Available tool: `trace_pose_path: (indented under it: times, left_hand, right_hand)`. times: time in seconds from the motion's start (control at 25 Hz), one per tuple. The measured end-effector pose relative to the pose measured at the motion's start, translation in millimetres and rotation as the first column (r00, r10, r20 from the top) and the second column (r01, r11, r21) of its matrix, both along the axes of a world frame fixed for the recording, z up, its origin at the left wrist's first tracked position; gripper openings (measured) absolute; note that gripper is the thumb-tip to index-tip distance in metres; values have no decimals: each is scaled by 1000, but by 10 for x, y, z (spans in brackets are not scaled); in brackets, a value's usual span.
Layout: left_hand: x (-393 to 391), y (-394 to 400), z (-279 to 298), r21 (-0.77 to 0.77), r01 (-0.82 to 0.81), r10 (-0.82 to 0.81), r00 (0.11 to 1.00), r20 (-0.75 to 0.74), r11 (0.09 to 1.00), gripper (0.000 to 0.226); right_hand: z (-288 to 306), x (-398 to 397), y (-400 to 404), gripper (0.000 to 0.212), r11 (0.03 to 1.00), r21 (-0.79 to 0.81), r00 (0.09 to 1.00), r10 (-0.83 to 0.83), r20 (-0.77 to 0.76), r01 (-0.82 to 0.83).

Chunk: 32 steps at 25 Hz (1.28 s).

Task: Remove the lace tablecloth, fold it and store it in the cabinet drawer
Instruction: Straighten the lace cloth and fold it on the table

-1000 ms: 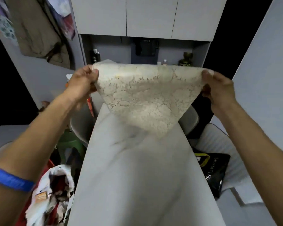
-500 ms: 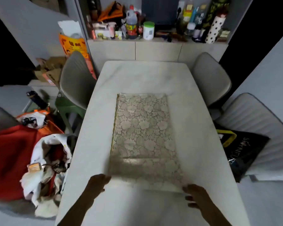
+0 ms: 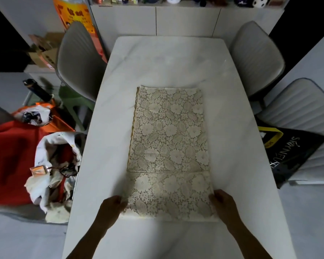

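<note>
The cream lace tablecloth lies folded into a long strip on the white marble table, with a fold line across it near my end. My left hand holds its near left corner and my right hand holds its near right corner, fingers curled at the cloth's edge. The cabinet stands beyond the far end of the table; no open drawer shows.
Grey chairs stand at the left and right, with a ribbed one nearer on the right. A black bag lies on that chair. Red cloth and bags crowd the floor at the left.
A second ago I held the cloth up in the air by two corners. It now lies flat on the table, and my hands have come down to its near corners.
</note>
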<state>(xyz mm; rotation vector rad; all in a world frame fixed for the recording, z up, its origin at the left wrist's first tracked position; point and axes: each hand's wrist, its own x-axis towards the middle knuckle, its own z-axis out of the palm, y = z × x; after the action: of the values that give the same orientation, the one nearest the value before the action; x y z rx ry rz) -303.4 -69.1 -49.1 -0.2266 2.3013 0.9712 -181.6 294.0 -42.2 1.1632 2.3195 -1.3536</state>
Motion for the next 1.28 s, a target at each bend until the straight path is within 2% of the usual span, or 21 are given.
trace_pose_path:
  times: [0.12,0.24,0.36,0.64,0.76,0.8,0.88,0.96,1.0,1.04,1.12,1.28]
  left_hand:
    - [-98,130,18,30,-25,30,985,-171,999,24]
    - [-220,238,-69,58,-152,159,975,-156,987,21]
    - [-258,303,-160,-34,-189,179,964,-196,981,23]
    - [-156,460,-302,-297,-143,33,937,-347,944,23]
    - [-137,502,-274,-326,-236,121,934,-338,915,28]
    - [-134,503,-252,-331,-243,109,921,-375,912,29]
    - [-97,500,-213,-369,-83,-133,842,-523,926,35]
    - [15,543,-241,-403,205,-428,671,-605,892,46]
    - [68,563,-292,-401,304,-500,608,-616,864,51]
    - [119,566,-356,-400,355,-535,584,-611,845,54]
    - [183,534,-477,-418,396,-575,597,-559,817,58]
    - [128,452,-589,-449,460,-639,612,-466,767,67]
  right_hand:
    - [-72,-140,42,10,997,48,995,-52,-86,56]
    - [-145,-370,108,10,988,149,997,-43,-57,51]
    - [-253,-498,112,20,970,245,1000,-15,11,12]
    - [-369,-556,91,27,938,345,999,10,48,-26]
    - [-355,-591,74,28,939,344,994,-16,111,-23]
    - [-306,-591,43,26,934,357,992,-40,118,-5]
    - [-241,-563,-83,26,841,541,999,-12,46,-14]
    - [-246,-479,-333,40,694,711,983,181,-21,-113]
    - [-291,-407,-470,47,651,739,958,285,-26,-173]
    - [-378,-297,-582,51,624,741,928,374,-4,-248]
    - [-578,-24,-680,56,603,714,891,448,67,-356]
    - [-726,174,-609,63,618,676,900,402,168,-402]
